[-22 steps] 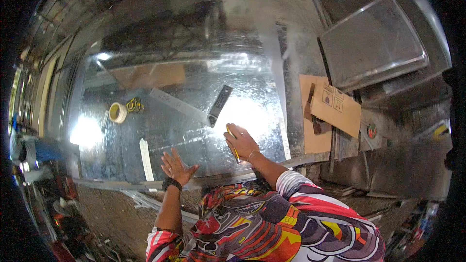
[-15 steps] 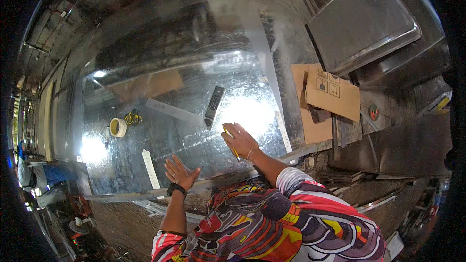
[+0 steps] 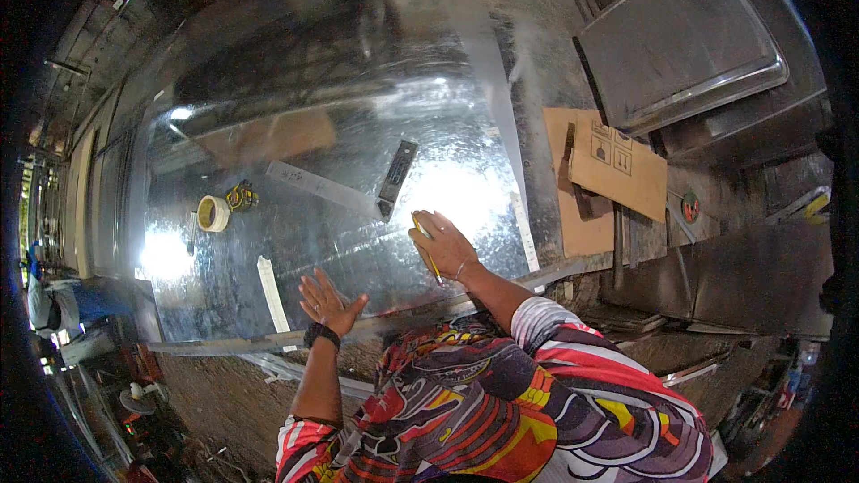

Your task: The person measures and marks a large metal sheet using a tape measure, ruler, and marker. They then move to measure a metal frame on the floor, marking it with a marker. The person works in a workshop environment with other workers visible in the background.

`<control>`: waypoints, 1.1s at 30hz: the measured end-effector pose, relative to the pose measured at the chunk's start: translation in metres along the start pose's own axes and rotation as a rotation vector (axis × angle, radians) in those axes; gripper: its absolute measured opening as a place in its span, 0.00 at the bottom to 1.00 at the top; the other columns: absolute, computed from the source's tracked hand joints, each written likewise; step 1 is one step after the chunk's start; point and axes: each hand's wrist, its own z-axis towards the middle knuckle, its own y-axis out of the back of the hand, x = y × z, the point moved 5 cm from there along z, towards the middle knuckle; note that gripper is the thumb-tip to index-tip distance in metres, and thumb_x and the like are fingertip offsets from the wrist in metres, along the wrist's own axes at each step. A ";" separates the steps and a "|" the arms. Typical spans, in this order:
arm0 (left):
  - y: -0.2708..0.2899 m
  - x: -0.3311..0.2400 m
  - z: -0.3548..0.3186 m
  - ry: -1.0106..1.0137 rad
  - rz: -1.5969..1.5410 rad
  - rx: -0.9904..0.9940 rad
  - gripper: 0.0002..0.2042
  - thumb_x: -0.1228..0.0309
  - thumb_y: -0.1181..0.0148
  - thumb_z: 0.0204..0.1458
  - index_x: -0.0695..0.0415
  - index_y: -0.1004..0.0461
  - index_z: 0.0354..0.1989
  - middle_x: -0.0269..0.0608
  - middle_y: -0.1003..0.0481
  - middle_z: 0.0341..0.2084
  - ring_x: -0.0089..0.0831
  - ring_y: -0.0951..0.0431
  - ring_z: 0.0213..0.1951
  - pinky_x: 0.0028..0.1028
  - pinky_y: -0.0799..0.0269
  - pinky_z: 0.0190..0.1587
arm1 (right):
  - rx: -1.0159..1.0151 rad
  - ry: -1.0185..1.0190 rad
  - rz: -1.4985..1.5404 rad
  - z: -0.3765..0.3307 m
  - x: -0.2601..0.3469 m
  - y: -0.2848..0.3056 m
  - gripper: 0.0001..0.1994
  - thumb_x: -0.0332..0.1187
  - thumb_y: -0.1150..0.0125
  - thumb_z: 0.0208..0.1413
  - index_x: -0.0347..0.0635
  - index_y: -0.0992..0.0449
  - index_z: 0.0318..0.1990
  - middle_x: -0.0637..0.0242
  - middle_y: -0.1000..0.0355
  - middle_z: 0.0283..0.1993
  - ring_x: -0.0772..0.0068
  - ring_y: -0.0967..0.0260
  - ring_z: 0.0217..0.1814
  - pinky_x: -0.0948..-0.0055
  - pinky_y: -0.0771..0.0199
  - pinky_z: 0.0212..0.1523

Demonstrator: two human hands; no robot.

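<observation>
"One pencil [image 3: 432,264] shows, a yellow one; where is it?"

"Just below the centre of the frame, in the grasp of the right hand [image 3: 445,243]. It slants along the thumb side, with both ends sticking out past the fingers."

"And the left hand [image 3: 331,306]?"

"Lower down and to the left in the frame. It is open, with the fingers spread over the lower part of a shiny sheet [image 3: 349,259]. Whether the palm presses on it can't be told from this angle. A black band [image 3: 322,334] circles that wrist."

"What lies near the hands?"

"A square [image 3: 396,174] rests above the right hand, at the centre of the frame; its dark arm leans up to the right and its pale blade runs off to the upper left. A white strip [image 3: 272,295] lies to the left of the left hand, and another strip [image 3: 524,233] runs to the right of the right hand, beside a bright glare."

"Anything farther out?"

"A tape roll [image 3: 224,215] at left of the frame, with a tape measure [image 3: 242,195] just beside it. On the right, cardboard [image 3: 626,183] lies in overlapping pieces on the table [image 3: 541,45]; a grey panel [image 3: 684,45] fills the upper right."
</observation>
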 end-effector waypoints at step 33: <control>0.000 -0.005 -0.003 0.043 -0.016 0.025 0.72 0.28 0.33 0.37 0.49 0.80 0.77 0.60 0.81 0.76 0.55 0.84 0.76 0.58 0.86 0.72 | 0.066 0.144 -0.293 -0.002 0.008 0.006 0.15 0.34 0.39 0.60 0.45 0.28 0.53 0.53 0.36 0.67 0.52 0.39 0.70 0.57 0.38 0.67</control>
